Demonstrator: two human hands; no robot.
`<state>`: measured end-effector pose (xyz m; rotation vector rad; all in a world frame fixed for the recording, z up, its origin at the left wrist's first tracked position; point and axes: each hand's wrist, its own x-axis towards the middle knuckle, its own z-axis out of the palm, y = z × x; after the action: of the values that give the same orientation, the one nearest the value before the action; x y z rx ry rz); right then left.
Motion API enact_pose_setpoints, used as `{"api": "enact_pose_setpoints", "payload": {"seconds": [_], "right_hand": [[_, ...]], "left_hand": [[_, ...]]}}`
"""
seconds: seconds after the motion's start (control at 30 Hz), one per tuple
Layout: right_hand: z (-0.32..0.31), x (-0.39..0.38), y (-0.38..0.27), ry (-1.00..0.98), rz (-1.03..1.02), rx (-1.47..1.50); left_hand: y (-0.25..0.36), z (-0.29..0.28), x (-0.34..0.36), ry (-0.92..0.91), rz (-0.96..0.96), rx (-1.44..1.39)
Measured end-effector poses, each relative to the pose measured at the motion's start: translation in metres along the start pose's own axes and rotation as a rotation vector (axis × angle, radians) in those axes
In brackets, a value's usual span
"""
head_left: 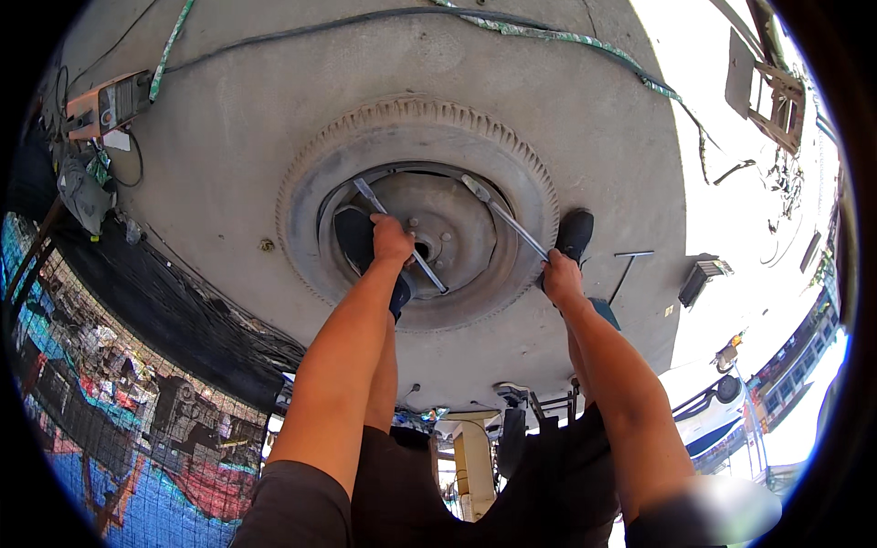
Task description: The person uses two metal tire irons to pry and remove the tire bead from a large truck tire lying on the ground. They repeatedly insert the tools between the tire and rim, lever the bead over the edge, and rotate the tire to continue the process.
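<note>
Hands: left hand (391, 239) is closing in a fist round the left iron (399, 235); right hand (559, 277) is closing in a fist round the near end of the right iron (505, 219)
Tyre: tyre (416, 215) is lying flat on the concrete floor (585, 119), just far of both hands, with its rim (437, 228) facing up
Left iron: its long axis is running from far-left to near-right, far tip sitting at the bead on the far-left of the rim, near end pointing past the hub; the hand is gripping it about midway
Right iron: its long axis is running from far-left to near-right too, flat tip tucking in at the far side of the rim, shaft crossing the tread to the hand at the tyre's right edge
Nearer hand: left one is working over the rim opening; right one is staying out at the tyre's edge, so the left is closer to the hub
Feet: left shoe (354, 239) is standing inside the rim on the left; right shoe (575, 233) is standing on the floor, touching the tyre's right edge
Around: wrench (630, 265) is lying on the floor to the right; hose (566, 38) is curving along the far side; box with cables (108, 102) is sitting far left
</note>
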<state>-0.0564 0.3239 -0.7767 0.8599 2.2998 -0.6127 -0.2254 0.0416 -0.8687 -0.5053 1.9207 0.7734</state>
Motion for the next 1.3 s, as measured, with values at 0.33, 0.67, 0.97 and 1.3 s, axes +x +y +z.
{"api": "enact_pose_setpoints", "payload": {"seconds": [0.33,0.67,0.97,1.3], "right_hand": [[-0.122,-0.062,0.039,-0.582,0.048,0.171],[-0.219,-0.042,0.047,-0.723,0.288,0.555],[-0.229,-0.003,0.040,-0.477,0.094,0.372],[-0.253,0.129,0.054,-0.595,0.203,0.303]], "left_hand": [[0.000,0.019,-0.033,0.038,-0.063,0.089],[0.015,0.070,-0.026,0.037,-0.161,0.004],[0.059,0.058,-0.029,0.024,-0.156,0.055],[0.050,0.047,0.000,-0.005,0.009,0.093]]}}
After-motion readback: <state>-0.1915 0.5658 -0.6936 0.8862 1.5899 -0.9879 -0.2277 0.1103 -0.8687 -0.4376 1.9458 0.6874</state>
